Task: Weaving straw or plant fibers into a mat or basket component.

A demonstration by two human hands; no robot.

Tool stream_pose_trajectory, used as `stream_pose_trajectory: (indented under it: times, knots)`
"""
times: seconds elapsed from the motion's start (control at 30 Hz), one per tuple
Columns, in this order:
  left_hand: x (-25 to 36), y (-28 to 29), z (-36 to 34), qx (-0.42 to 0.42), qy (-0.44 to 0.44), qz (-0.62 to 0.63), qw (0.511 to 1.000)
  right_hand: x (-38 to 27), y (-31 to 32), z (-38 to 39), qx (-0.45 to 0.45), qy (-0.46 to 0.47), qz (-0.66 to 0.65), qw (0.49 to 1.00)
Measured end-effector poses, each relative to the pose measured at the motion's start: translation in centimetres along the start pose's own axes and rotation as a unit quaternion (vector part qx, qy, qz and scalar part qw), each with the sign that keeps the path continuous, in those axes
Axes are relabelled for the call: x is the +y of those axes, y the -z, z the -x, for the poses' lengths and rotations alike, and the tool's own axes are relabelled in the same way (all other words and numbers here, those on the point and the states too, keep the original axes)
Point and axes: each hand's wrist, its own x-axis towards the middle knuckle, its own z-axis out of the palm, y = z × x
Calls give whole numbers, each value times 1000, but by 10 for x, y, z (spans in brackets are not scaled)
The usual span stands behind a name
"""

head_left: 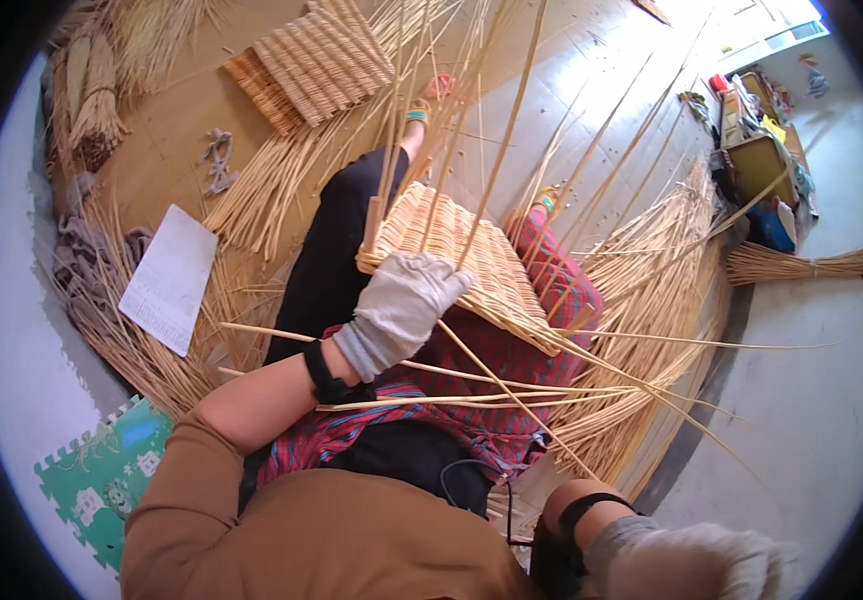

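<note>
A partly woven wicker panel (476,245) of pale rods rests tilted across my lap, with long stakes (496,140) standing up from it. My left hand (401,310), in a whitish work glove, is closed over its near left edge and the rods there. One loose rod (516,395) runs from that edge down toward my right forearm. My gloved right hand (696,562) is well away from the panel at the lower right, smeared by motion. Whether its fingers hold anything is not clear. More rods (441,400) lie over my lap beneath my left wrist.
Two finished woven panels (321,65) lie on the floor at the far left. Bundles of rods (651,290) spread to my right, with more rods (276,190) to the left. A white sheet (169,280) and a green foam mat (106,480) lie at left; a cluttered shelf (761,160) stands far right.
</note>
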Motion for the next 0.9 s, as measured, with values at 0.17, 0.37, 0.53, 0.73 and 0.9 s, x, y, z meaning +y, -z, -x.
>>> stream_pose_trajectory:
  times: [0.17,0.37,0.53,0.73,0.9]
  knots:
    - [10,-2,-11,-21,14,-18,1000,18,-12,20,64,45,-46,996]
    - [9,0,-11,-33,25,-22,999,21,8,55,-40,-66,21,997]
    - [2,5,-9,-24,1,26,999,91,54,106,-19,-727,49,684]
    - [0,5,-12,-86,-23,9,996,115,102,145,8,-291,566,771]
    - [11,15,-32,-116,-28,12,993,99,65,138,-25,-749,121,651]
